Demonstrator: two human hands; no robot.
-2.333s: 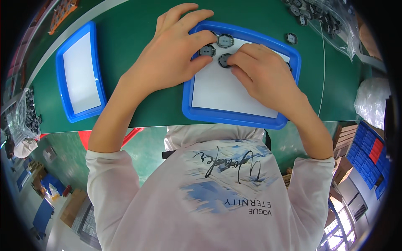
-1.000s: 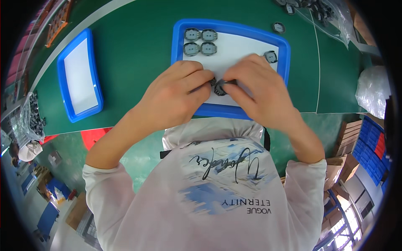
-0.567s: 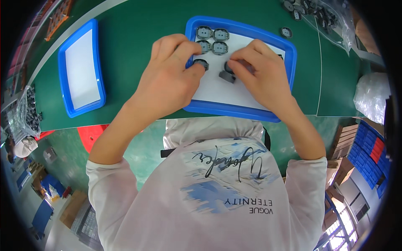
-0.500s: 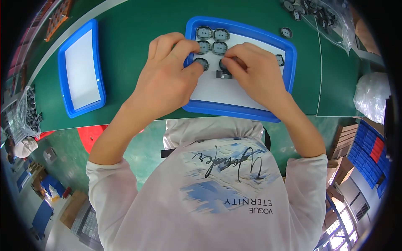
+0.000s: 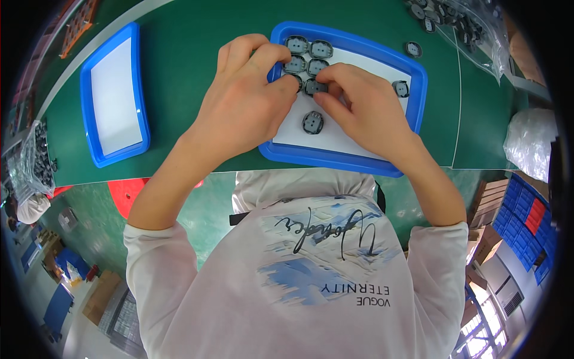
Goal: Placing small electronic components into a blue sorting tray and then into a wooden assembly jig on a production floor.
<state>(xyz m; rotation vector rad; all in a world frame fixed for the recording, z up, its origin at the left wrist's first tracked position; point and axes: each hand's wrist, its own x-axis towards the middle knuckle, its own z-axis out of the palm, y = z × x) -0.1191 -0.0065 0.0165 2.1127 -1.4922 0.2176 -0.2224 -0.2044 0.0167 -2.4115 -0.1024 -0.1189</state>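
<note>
Hands (image 5: 368, 105) with grey part (image 5: 313, 88) between

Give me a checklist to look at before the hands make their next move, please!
1. Right hand has its grip on a grey part: ok, finger and thumb are at it.
2. Left hand has a firm grip on something: cannot tell, its fingers hide what they touch.
3. Four far parts sit two by two: ok, in the far-left corner of the blue tray.
4. Near part is beside the others: not ok, it lies apart, closer to the person.
5. Loose part is inside the tray: not ok, it's on the green table.
</note>
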